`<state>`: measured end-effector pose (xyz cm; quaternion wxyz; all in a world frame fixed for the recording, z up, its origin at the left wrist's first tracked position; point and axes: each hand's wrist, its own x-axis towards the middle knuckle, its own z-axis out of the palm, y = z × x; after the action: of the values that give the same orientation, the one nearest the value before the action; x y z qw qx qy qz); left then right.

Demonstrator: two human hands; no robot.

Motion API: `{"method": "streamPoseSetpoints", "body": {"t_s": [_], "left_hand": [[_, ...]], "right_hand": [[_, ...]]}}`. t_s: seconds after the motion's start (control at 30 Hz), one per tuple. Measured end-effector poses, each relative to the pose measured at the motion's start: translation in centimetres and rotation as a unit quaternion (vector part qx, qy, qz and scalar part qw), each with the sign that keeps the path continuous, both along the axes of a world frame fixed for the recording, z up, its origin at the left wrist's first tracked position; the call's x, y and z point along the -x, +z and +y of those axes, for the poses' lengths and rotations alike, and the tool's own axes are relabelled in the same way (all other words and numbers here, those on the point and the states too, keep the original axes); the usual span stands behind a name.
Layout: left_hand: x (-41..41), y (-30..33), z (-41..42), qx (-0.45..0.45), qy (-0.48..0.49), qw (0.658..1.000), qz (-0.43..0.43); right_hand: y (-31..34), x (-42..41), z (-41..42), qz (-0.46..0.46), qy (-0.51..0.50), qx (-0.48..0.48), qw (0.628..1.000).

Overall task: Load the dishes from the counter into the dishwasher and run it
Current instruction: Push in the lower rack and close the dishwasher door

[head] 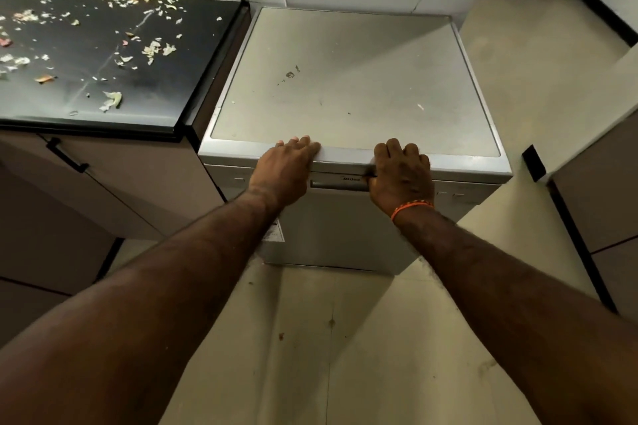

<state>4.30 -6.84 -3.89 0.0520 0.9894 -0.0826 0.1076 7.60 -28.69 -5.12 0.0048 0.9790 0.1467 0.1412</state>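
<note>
Gripping the door handle point(336, 185), the right hand point(402, 176) is at its right end; the left hand point(286, 171) lies flat on the dishwasher point(345, 86) top edge; handle runs left-right.

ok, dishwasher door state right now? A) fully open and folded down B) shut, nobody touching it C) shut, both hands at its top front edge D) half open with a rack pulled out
C: the dishwasher door sits flush and shut, the left hand rests flat on the top front edge, and the right hand curls over the edge by the handle.
</note>
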Motion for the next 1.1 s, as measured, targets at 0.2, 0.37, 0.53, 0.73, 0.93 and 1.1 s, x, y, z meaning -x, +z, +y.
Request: {"method": "streamPoseSetpoints", "body": {"t_s": [0.2, 0.37, 0.53, 0.73, 0.93, 1.1], "left_hand": [[-1.7, 1.1, -0.6, -0.090, 0.003, 0.993, 0.070], [-2.3, 0.8, -0.5, -0.105, 0.010, 0.990, 0.098], [-2.4, 0.7, -0.5, -0.089, 0.009, 0.990, 0.108], [-3.4, 0.7, 0.0, -0.045, -0.002, 0.987, 0.154], [-5.0, 0.8, -0.5, -0.031, 0.002, 0.968, 0.248], [-4.8, 0.5, 0.3, -0.012, 0.001, 0.972, 0.234]], "right_hand": [[1.3, -0.7, -0.1, 0.027, 0.016, 0.062, 0.998], [1.6, -1.0, -0.2, 0.036, 0.023, 0.078, 0.996], [1.7, -1.3, -0.2, 0.061, 0.021, 0.076, 0.995], [1.7, -2.0, -0.5, 0.072, 0.036, 0.059, 0.995], [2.5, -3.9, -0.6, 0.133, 0.015, 0.059, 0.989], [2.0, -3.7, -0.8, 0.201, 0.023, 0.024, 0.979]]}}
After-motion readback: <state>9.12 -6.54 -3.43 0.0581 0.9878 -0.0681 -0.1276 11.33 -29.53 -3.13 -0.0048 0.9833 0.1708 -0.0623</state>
